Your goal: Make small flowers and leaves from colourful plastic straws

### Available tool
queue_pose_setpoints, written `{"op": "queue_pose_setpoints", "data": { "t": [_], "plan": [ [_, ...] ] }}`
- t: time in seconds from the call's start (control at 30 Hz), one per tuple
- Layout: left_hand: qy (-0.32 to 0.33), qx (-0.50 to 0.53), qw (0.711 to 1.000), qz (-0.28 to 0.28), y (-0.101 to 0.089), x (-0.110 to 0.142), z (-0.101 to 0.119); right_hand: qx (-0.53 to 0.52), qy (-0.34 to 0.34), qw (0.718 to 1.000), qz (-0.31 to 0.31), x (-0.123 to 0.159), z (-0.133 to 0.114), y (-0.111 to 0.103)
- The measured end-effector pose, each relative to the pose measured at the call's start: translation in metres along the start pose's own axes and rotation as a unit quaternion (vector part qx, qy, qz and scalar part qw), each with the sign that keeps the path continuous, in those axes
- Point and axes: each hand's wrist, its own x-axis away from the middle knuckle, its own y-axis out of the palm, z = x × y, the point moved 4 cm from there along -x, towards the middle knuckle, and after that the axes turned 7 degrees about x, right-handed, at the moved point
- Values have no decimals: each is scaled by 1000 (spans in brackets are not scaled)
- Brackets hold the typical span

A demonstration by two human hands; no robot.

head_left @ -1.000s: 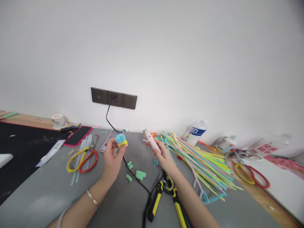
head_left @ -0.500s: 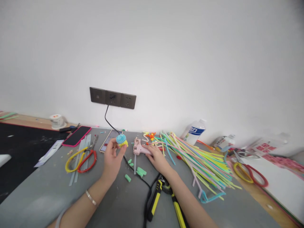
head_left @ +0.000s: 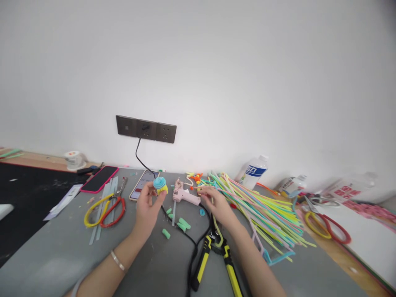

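Between the fingertips of my left hand is a small yellow figure with a round blue top, held upright above the table. My right hand has its thumb and fingers pinched together beside the pile of pipe cleaners; whatever lies between the fingertips is too small to make out. A pink glue gun stands on the table between both hands, a clear glue stick poking out of it. Close to my right hand lie small orange and yellow pieces and a little blue coil.
Pliers with yellow-black handles lie in front, beside a black cable. Green bits are scattered mid-table. Scissors and two phones occupy the left. Multicoloured pipe cleaners and a white bottle are on the right.
My right hand has let go of the glue gun's handle and moved slightly right, its fingers now pinched. My left hand still holds the yellow and blue figure, almost unmoved.
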Motion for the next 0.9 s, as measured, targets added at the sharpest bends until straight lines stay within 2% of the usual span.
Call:
{"op": "queue_pose_setpoints", "data": {
  "t": [0.07,0.13,0.27,0.37,0.47,0.57,0.67,0.73,0.8,0.9],
  "plan": [
    [-6,-1,1000,-8,1,1,-2,1,44,999,-30,4,6,-14],
    [-3,0,1000,-14,2,3,-3,4,60,995,-78,9,7,-22],
    [-1,-10,1000,-19,4,5,-3,-8,28,989,-146,16,-1,-19],
    [-10,-12,999,-30,7,7,-2,29,2,987,-156,17,-6,-12],
    [-11,-14,999,-42,9,8,-2,65,8,983,-169,18,-6,-6],
    [-15,-21,998,-57,11,9,-2,52,18,983,-173,18,-9,-4],
    [-14,-40,996,-84,14,11,-3,-24,25,988,-149,16,-16,-6],
    [-11,-69,991,-117,18,13,-1,-120,40,983,-130,15,-19,-6],
    [-17,-100,982,-160,23,16,0,-237,76,960,-130,14,-20,-4],
    [-51,-111,966,-226,30,21,0,-383,147,902,-134,16,-20,2]
  ]
}}
